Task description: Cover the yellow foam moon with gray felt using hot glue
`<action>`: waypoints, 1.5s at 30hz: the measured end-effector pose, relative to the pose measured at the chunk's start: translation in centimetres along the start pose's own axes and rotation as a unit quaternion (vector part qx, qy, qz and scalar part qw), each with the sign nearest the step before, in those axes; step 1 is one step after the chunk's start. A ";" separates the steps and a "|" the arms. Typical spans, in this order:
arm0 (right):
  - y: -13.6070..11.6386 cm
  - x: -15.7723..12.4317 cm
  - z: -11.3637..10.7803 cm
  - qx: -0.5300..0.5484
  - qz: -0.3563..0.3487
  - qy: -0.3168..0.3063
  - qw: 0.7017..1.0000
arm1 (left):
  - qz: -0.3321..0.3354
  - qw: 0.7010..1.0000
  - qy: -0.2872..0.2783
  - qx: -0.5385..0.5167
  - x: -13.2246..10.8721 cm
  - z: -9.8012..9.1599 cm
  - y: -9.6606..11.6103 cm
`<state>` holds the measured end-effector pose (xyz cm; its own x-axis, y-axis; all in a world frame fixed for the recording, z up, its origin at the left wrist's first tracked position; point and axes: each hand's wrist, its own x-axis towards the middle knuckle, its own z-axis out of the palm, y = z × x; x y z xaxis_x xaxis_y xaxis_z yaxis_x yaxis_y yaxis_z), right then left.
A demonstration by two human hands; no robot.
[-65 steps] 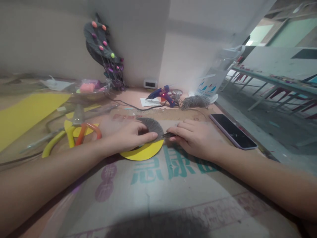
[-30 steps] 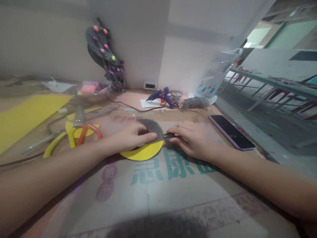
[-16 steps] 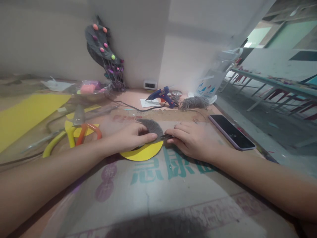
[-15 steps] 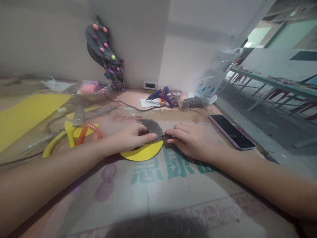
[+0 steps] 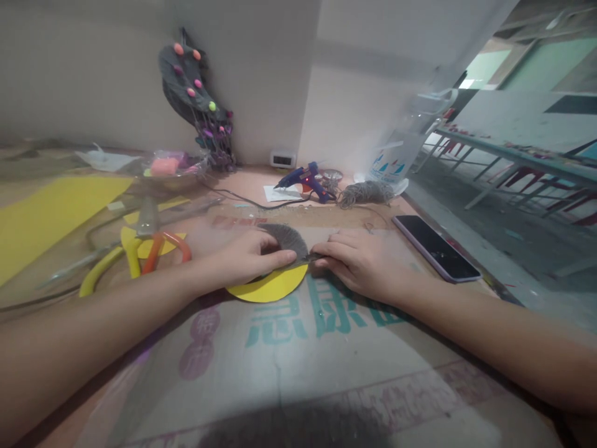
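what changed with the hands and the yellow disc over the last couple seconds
The right hand slid a little left, so its fingertips, pinched on the grey strand, now sit right at the edge of the yellow disc. The left hand stayed pressed on the grey wound part of the disc. Scissors, glue gun and phone did not move.
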<state>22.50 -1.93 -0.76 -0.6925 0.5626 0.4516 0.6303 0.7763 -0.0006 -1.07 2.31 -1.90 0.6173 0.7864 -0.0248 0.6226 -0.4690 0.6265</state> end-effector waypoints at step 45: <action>1.3 5.4 -0.6 0.269 0.217 0.019 0.938 | -0.010 0.984 0.115 -0.132 -0.2 -0.2 0.9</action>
<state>19.77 2.01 2.20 -0.3918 0.8567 0.3356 0.5747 0.5127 -0.6379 -0.72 1.79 -1.17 0.4615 0.8791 0.1194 0.4677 -0.3555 0.8093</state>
